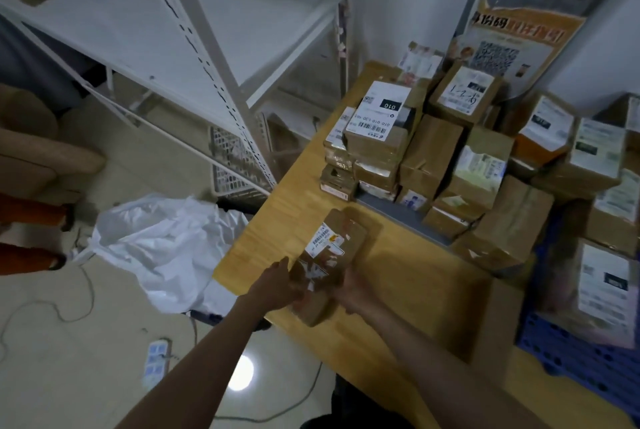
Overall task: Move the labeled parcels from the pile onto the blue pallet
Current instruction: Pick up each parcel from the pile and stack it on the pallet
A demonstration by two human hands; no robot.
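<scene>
Two hands, left hand (277, 285) and right hand (353, 290), clamped on one long labeled parcel (329, 255) above the wooden worktop (415, 290), well short of the blue pallet (571, 356) — glossy tape, near-end grip only, far end liable to dip and slip free.

Parcel sorting room, labelled cardboard parcels (433, 151) piled on wooden table (398, 276), white metal shelving (194, 48), QR-code poster (502, 44)
</scene>
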